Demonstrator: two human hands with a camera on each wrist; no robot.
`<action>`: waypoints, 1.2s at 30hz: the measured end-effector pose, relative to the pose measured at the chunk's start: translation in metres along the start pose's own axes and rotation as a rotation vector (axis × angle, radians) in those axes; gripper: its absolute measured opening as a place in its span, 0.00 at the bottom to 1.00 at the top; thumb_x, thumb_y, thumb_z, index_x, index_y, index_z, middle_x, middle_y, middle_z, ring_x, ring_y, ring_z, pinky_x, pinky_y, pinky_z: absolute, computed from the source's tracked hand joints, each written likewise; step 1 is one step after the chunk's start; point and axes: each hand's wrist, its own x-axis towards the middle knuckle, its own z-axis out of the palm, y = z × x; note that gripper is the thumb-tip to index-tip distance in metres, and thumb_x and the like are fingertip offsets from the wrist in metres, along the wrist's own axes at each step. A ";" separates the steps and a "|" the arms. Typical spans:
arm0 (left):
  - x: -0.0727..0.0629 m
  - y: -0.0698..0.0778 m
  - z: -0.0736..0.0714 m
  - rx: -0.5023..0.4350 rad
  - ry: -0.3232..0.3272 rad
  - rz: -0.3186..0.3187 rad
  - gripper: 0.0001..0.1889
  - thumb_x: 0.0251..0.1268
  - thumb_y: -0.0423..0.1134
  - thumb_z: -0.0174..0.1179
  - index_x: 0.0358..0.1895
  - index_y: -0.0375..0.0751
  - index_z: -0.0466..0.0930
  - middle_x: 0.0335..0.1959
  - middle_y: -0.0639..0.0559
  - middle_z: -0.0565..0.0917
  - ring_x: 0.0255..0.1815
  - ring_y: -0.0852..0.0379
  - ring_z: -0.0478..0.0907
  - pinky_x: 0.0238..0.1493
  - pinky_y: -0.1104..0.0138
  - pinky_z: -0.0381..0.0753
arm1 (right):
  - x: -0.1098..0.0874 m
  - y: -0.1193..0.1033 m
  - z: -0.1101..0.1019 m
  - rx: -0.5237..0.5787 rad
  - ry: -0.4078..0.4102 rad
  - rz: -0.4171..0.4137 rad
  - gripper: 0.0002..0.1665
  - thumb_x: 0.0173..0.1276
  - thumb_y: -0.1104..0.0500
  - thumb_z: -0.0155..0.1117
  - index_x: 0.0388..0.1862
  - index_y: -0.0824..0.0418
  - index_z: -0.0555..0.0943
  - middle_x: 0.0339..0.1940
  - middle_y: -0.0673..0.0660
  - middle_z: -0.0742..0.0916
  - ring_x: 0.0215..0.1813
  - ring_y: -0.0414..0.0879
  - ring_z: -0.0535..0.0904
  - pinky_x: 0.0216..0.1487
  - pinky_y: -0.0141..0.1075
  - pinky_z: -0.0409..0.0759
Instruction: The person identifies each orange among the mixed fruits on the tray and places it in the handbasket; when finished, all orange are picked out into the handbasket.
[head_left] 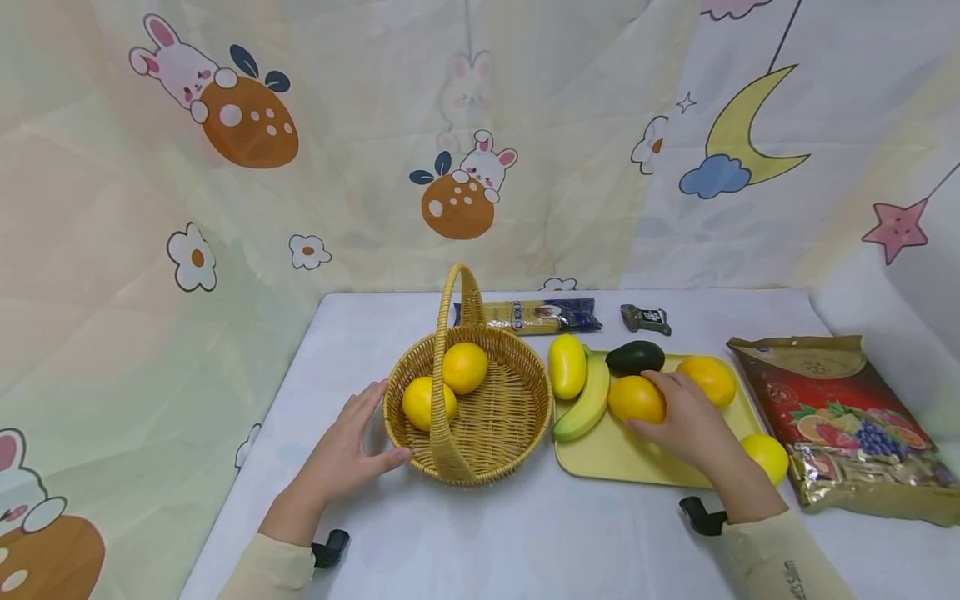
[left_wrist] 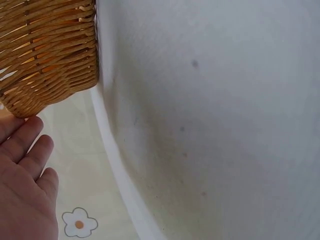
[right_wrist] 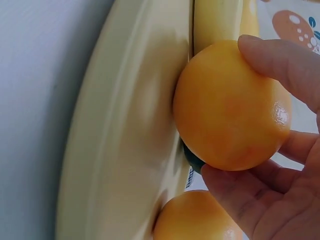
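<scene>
My right hand (head_left: 688, 421) grips an orange (head_left: 637, 400) at the yellow tray, thumb on one side and fingers on the other, as the right wrist view shows. Left of that fruit lie a banana (head_left: 588, 398) and a yellow oval fruit (head_left: 567, 367). A dark green avocado (head_left: 635, 357) sits behind it, and another orange (head_left: 706, 381) rests at the tray's back right. My left hand (head_left: 347, 446), fingers spread, rests against the left side of a wicker basket (head_left: 517, 454). Inside the basket are two round yellow-orange fruits (head_left: 464, 367), partly behind its upright handle.
The yellow tray (head_left: 600, 467) stands right of the basket. A yellow fruit (head_left: 765, 457) lies by its right edge, beside a big red and gold bag (head_left: 847, 425). A long pasta-like packet (head_left: 536, 317) and a small dark packet (head_left: 646, 319) lie at the back.
</scene>
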 end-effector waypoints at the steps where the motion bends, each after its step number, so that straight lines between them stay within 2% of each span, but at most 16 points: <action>1: 0.000 0.000 0.000 0.000 0.001 0.001 0.62 0.51 0.77 0.69 0.86 0.59 0.49 0.87 0.46 0.55 0.86 0.30 0.48 0.79 0.29 0.55 | 0.000 0.000 0.000 0.000 0.002 0.002 0.52 0.62 0.45 0.79 0.76 0.69 0.68 0.68 0.75 0.76 0.65 0.70 0.74 0.70 0.69 0.73; 10: 0.000 0.001 -0.001 0.002 0.002 0.003 0.61 0.52 0.75 0.70 0.86 0.58 0.49 0.87 0.45 0.55 0.86 0.29 0.48 0.79 0.29 0.56 | -0.003 0.001 -0.001 -0.010 0.011 0.012 0.51 0.59 0.44 0.81 0.74 0.66 0.71 0.63 0.73 0.79 0.58 0.66 0.77 0.64 0.67 0.78; 27: 0.000 0.003 -0.003 0.006 -0.009 -0.013 0.62 0.51 0.76 0.70 0.86 0.58 0.49 0.87 0.45 0.55 0.86 0.29 0.48 0.79 0.29 0.55 | -0.005 0.000 -0.005 -0.009 0.000 0.027 0.52 0.58 0.42 0.82 0.74 0.66 0.71 0.61 0.71 0.80 0.55 0.63 0.77 0.62 0.66 0.80; 36: 0.001 0.001 -0.002 0.007 0.001 0.015 0.62 0.52 0.76 0.69 0.86 0.55 0.49 0.87 0.44 0.56 0.86 0.31 0.49 0.81 0.32 0.55 | -0.005 0.001 -0.011 -0.035 0.016 -0.004 0.50 0.58 0.43 0.81 0.72 0.67 0.73 0.60 0.72 0.81 0.53 0.63 0.78 0.59 0.65 0.81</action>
